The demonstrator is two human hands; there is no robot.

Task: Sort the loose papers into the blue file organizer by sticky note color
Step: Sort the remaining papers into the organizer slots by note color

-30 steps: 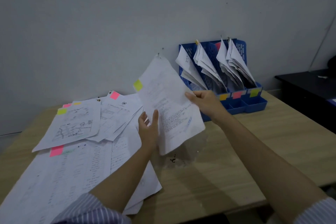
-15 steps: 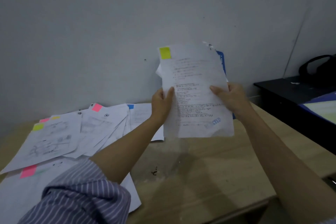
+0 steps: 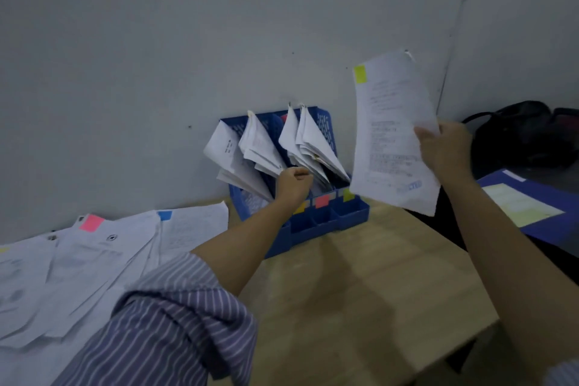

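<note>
Left fingers (image 3: 299,173): curled at the filed sheets; what they pinch, if anything, cannot be told.
Blue file organizer (image 3: 327,222): left front corner hidden behind the left forearm; slot floors hidden by the sheets above the left fingers.
Held paper (image 3: 388,135): its print is too blurred to read; the right edge is covered by the right fingers (image 3: 424,135).
Loose papers (image 3: 94,260): cut off by the left picture edge, far left of the left fingers; text is illegible.
Blue folder (image 3: 539,207): below the right fingers, cut off by the right edge.
Black bag (image 3: 526,135): beyond the right fingers, dark, shape unclear.
</note>
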